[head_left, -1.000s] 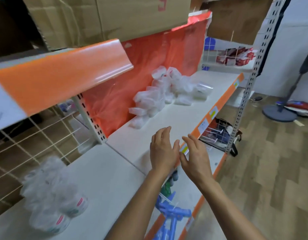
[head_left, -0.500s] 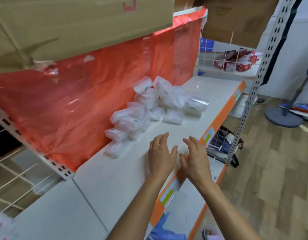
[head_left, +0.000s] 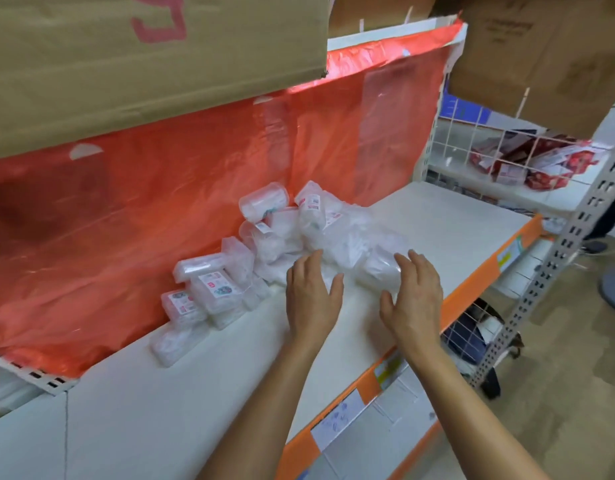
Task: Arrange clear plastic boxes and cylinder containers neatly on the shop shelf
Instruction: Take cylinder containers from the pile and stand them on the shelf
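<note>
A loose heap of clear plastic boxes (head_left: 212,289) and cylinder containers (head_left: 263,201) lies on the white shelf (head_left: 448,230), against the red plastic sheet at its back. Several flat boxes with labels lean on each other at the left of the heap; one box (head_left: 176,342) lies flat in front. Clear bags of containers (head_left: 378,258) fill the right side. My left hand (head_left: 311,296) reaches over the shelf with straight fingers, its tips at the heap's front edge. My right hand (head_left: 411,296) is spread beside it, fingertips at the bagged containers. Neither hand holds anything.
A red plastic sheet (head_left: 195,168) backs the shelf. Cardboard boxes (head_left: 126,64) sit on the shelf above. The shelf's front edge is an orange strip (head_left: 472,289) with price labels. A wire divider (head_left: 472,147) and red packets (head_left: 541,164) are at the far right; a perforated upright (head_left: 555,261) stands there.
Both hands have moved forward over the shelf and spread apart, reaching the heap of containers. The view has closed in on the shelf.
</note>
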